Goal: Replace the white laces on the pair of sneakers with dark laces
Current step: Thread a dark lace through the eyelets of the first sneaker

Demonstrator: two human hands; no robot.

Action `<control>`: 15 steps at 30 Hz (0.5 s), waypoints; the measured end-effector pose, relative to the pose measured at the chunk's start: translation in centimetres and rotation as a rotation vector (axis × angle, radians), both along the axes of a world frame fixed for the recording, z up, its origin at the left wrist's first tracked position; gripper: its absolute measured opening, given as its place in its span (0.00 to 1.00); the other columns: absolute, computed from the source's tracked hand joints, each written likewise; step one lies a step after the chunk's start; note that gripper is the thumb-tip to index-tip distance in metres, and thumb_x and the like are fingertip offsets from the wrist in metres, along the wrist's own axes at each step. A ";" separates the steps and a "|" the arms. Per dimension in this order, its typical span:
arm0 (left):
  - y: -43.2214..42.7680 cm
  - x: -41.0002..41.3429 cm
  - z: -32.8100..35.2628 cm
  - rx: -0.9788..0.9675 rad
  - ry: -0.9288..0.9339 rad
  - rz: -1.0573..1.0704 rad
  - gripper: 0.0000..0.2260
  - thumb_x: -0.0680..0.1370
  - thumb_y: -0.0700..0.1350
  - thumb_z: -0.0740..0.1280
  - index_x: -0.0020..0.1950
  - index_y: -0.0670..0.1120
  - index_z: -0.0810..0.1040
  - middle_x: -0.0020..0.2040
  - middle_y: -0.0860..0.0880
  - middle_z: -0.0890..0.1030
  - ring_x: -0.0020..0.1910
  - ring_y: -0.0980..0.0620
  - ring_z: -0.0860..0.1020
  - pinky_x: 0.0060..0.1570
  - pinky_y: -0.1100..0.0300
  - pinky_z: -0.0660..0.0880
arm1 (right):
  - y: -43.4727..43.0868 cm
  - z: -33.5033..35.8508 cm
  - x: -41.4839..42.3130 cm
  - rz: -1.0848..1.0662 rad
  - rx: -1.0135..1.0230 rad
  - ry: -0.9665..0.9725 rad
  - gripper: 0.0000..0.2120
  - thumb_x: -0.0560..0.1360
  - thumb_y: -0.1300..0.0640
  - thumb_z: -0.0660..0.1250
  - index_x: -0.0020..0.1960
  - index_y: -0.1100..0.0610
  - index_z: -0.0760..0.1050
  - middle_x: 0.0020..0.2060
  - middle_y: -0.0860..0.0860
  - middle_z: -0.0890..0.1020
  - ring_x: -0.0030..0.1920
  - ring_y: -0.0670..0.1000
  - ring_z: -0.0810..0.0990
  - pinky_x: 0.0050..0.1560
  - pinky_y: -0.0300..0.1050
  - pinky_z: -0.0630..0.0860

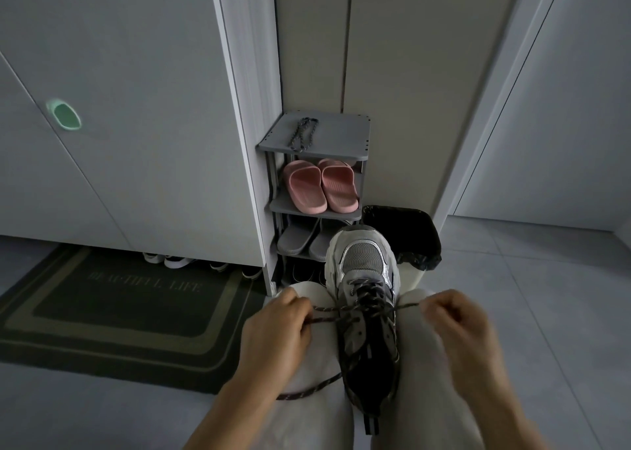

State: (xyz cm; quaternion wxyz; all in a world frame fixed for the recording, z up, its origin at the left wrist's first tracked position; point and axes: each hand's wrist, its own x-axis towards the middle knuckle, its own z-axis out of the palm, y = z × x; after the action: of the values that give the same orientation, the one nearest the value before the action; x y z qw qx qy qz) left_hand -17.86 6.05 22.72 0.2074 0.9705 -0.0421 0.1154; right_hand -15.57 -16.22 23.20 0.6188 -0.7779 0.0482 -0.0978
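Sneaker (364, 265) sits upright between the person's knees, toe pointing away. Dark lace (368, 296) is threaded through its lower eyelets. Left hand (276, 330) pinches one lace end with curled fingers; right hand (457, 323), slightly blurred, pinches the other. Second dark lace (303, 133) lies on top of the shoe rack (345, 132).

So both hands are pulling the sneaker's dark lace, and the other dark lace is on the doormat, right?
No. The head view shows the other dark lace on top of the shoe rack, not the doormat. The left hand and right hand do pull the lace on the sneaker.
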 end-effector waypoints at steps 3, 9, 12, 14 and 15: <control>0.4 -0.1 -0.5 -0.085 -0.024 -0.032 0.14 0.68 0.49 0.75 0.51 0.49 0.77 0.50 0.55 0.73 0.38 0.61 0.71 0.31 0.75 0.61 | -3.4 0.7 0.8 -0.138 0.346 0.041 0.12 0.74 0.69 0.61 0.35 0.58 0.74 0.23 0.43 0.75 0.25 0.40 0.70 0.26 0.28 0.66; 0.3 0.8 -0.5 -0.366 0.049 -0.104 0.18 0.74 0.49 0.68 0.63 0.52 0.73 0.55 0.65 0.67 0.54 0.63 0.69 0.56 0.68 0.68 | -8.1 -1.4 1.8 -0.446 0.489 0.176 0.11 0.76 0.66 0.62 0.36 0.57 0.74 0.17 0.45 0.68 0.20 0.43 0.65 0.22 0.33 0.65; -0.5 1.7 -1.2 -0.368 0.148 -0.108 0.13 0.74 0.48 0.68 0.58 0.49 0.77 0.52 0.57 0.77 0.52 0.56 0.75 0.55 0.58 0.72 | -6.2 -2.5 2.0 -0.291 -0.117 0.256 0.04 0.75 0.65 0.64 0.44 0.65 0.76 0.32 0.57 0.75 0.31 0.52 0.69 0.34 0.42 0.66; -1.3 1.8 -1.3 -0.454 0.212 -0.076 0.04 0.75 0.45 0.68 0.49 0.50 0.79 0.44 0.55 0.80 0.44 0.57 0.77 0.48 0.61 0.74 | -4.1 -2.3 1.4 -0.165 -0.496 0.111 0.05 0.74 0.63 0.66 0.49 0.63 0.75 0.45 0.57 0.72 0.39 0.54 0.70 0.43 0.44 0.67; -1.6 1.8 -1.2 -0.519 0.238 -0.066 0.03 0.74 0.44 0.68 0.45 0.51 0.77 0.40 0.55 0.79 0.40 0.59 0.77 0.45 0.64 0.73 | -3.0 -2.0 1.0 -0.113 -0.565 0.017 0.08 0.73 0.60 0.66 0.52 0.60 0.75 0.49 0.53 0.70 0.41 0.54 0.71 0.45 0.45 0.69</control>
State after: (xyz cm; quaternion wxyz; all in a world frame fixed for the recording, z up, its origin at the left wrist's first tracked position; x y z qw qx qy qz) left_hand -16.05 4.48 21.53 0.4558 0.8899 -0.0182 0.0008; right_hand -14.58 -19.21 21.17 0.3705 -0.9164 0.0675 -0.1353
